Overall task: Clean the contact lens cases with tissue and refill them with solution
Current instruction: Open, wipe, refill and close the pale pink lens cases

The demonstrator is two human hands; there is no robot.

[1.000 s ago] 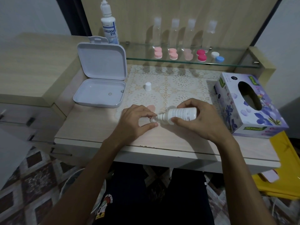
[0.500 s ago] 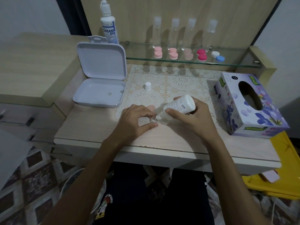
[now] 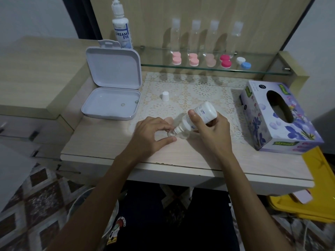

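R hand grip closed round white solution bottle, tilted nozzle-down over clear lens case on worktop; L hand pinches case edge betw. thumb & fingers; nozzle tip at/just above case well, contact unclear; white cap stands apart on lace mat; tissue box at R.
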